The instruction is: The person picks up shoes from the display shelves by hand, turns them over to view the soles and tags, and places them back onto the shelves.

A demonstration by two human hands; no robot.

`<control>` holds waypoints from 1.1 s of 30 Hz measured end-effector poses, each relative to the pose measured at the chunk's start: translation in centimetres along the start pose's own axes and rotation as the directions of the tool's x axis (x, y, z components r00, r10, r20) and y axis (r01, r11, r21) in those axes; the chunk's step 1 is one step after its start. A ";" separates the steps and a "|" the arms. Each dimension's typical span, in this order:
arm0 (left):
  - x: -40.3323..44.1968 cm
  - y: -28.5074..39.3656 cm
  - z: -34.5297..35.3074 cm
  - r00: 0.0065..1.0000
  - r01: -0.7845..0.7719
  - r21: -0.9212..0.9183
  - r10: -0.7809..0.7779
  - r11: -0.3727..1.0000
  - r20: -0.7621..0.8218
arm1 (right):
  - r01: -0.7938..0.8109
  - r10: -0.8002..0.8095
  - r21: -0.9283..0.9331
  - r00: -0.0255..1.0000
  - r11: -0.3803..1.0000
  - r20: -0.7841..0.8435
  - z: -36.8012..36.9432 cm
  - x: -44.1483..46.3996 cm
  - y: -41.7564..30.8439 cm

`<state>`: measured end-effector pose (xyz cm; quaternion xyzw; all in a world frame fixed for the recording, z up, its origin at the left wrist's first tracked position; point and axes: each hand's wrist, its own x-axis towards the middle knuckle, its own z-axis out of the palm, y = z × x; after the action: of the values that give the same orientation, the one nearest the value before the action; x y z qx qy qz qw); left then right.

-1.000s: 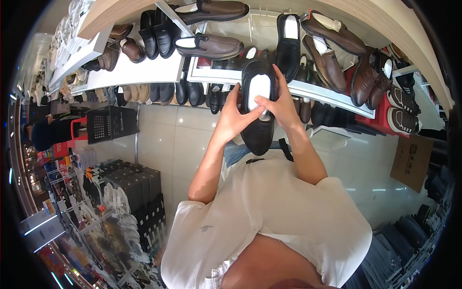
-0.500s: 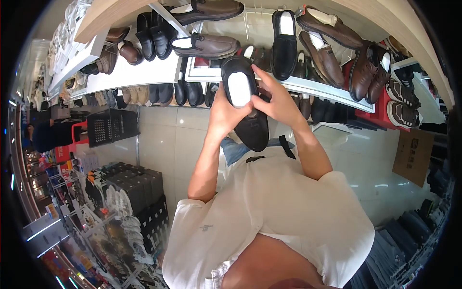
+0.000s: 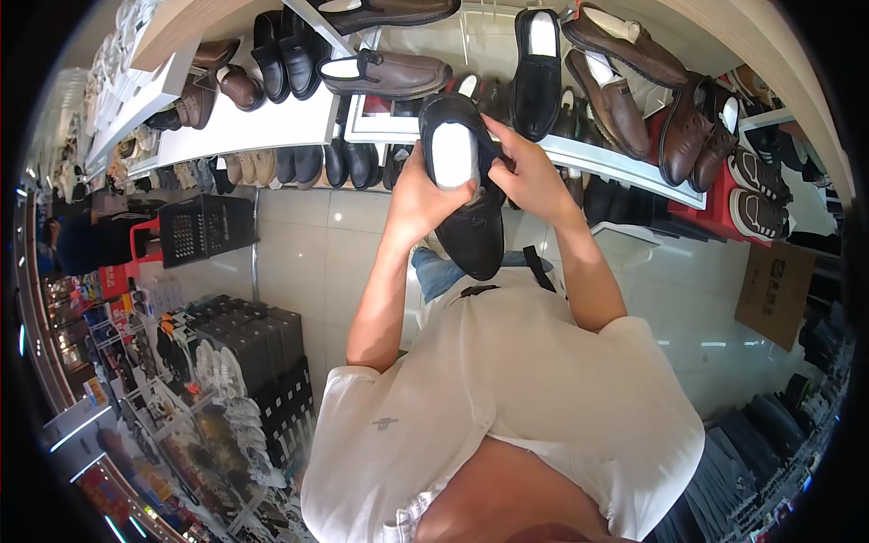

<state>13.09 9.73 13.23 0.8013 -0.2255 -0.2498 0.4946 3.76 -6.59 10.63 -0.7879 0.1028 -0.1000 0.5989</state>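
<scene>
Item: one black leather-look slip-on shoe [image 3: 472, 237], opening upward with a white insert [image 3: 454, 156] inside, toe toward the wearer, held in the air between white shirt [image 3: 561, 407] and display shelf [image 3: 240, 127]. Left hand [image 3: 418, 197]: gripping the near side, thumb across the front of the opening. Right hand [image 3: 532, 179]: closed lightly on the opposite side, fingers along the heel quarter, thumb at the collar. Adjacent stock: one black slip-on [image 3: 536, 90] and one brown loafer [image 3: 398, 74], both on display just beyond the hands. Risks, as judged: a drop to the tiled floor [image 3: 348, 244] should the left grip loosen, the right hold looking slighter; a creased collar from hard thumb pressure; a knocked display shoe if the held one swings forward. Markings: cardboard carton [image 3: 776, 294] with dark printed logo and characters, sideways, too small to read; small chest mark on the shirt, illegible; no brand legible on the held shoe.
</scene>
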 end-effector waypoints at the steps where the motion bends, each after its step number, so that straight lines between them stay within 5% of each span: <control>1: 0.1 0.0 0.0 1.000 -0.002 -0.001 0.002 1.000 -0.001 | -0.015 0.015 -0.003 1.000 1.000 0.012 -0.1 0.2 -0.1; 17: 0.1 -0.9 0.1 0.999 0.009 0.064 -0.007 0.998 -0.034 | 0.085 -0.085 0.032 0.996 0.996 0.021 0.5 0.6 1.9; 19: 0.2 -0.8 -0.1 0.999 0.015 0.063 -0.013 0.998 -0.039 | -0.033 0.027 0.085 0.997 0.996 0.078 0.4 0.7 1.3; 31: 1.0 -3.4 -0.5 0.992 0.105 -0.146 -0.094 0.984 0.080 | -0.001 0.016 0.372 0.999 0.928 -0.036 1.5 -0.8 3.3; 33: 1.6 -3.7 -0.4 0.992 0.123 -0.248 -0.129 0.961 -0.009 | -0.212 0.216 0.407 0.976 0.888 0.037 0.6 -1.5 5.0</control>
<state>14.97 10.57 9.71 0.7494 -0.1350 -0.2967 0.5763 2.25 -6.89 5.61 -0.6286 0.1686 -0.0562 0.7572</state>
